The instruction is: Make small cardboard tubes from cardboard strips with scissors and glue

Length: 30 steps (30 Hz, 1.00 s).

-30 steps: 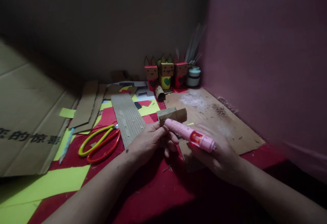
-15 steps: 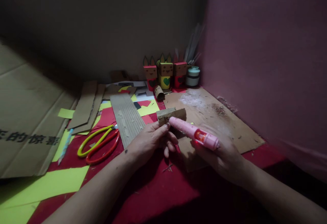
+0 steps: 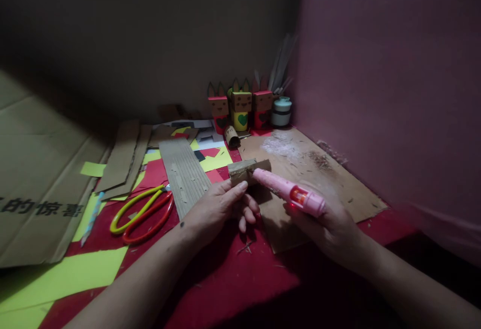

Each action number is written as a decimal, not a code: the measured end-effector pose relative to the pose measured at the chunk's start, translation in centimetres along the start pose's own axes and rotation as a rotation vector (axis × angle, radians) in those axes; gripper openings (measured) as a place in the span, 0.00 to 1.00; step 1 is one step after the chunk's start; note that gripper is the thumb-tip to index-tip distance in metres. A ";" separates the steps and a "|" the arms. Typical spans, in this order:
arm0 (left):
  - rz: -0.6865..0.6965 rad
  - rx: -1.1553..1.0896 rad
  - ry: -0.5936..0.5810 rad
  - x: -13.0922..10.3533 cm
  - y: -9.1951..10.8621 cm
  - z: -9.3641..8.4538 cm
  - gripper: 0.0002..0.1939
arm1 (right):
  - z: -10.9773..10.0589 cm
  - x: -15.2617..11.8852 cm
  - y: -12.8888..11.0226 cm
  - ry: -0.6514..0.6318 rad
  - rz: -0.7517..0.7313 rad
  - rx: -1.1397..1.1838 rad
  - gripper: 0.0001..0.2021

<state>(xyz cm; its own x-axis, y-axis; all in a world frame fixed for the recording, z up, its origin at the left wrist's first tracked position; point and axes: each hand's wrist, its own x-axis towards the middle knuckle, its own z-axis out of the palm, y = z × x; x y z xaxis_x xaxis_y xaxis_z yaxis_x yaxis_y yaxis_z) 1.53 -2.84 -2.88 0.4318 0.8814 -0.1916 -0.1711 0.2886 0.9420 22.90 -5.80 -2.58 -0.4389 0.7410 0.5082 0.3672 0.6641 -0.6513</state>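
Over the left edge of the cardboard sheet [image 3: 349, 201]: small cardboard piece [image 3: 242, 170], held up just beyond the left thumb.
Left hand [image 3: 221, 203]: holding the small cardboard piece near its left end, other fingers loosely curled below.
Right hand [image 3: 332, 226]: wrapped round the pink glue gun [image 3: 278, 185], a red light glowing beneath it; nozzle at the piece, whether touching I cannot tell.
Cardboard sheet: flat toward the right edge of the worktop [image 3: 225, 294], marked with a whitish patch and brown crumbs.
Scissors [image 3: 148, 219]: yellow and red handles, left of the ribbed cardboard strip [image 3: 184, 171].
Worktop's back edge: 3 box-headed figures [image 3: 241, 102] with pointed ears, upright in a row; cardboard tube [image 3: 232, 137] lying before them.
Back right corner: lidded pot [image 3: 281, 112], pale sticks [image 3: 278, 71] behind.
Left edge: large cardboard box [image 3: 41, 179] with black characters; striped pencil [image 3: 91, 217]; yellow paper [image 3: 75, 274] nearer the front.
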 end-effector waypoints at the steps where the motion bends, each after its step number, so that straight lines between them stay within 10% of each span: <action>1: -0.001 0.000 0.001 0.0 0.0 0.0 0.12 | 0.0 0.0 0.0 0.001 0.000 0.004 0.21; 30: -0.011 0.015 0.047 0.0 0.2 0.2 0.10 | -0.7 -1.4 1.2 0.110 0.104 0.021 0.21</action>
<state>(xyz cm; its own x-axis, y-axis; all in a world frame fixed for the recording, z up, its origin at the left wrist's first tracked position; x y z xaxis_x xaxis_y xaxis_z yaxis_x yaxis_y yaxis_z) 1.65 -2.88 -2.63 0.3915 0.8948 -0.2147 -0.1531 0.2934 0.9436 24.49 -5.96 -3.65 -0.3062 0.8129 0.4953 0.3881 0.5817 -0.7148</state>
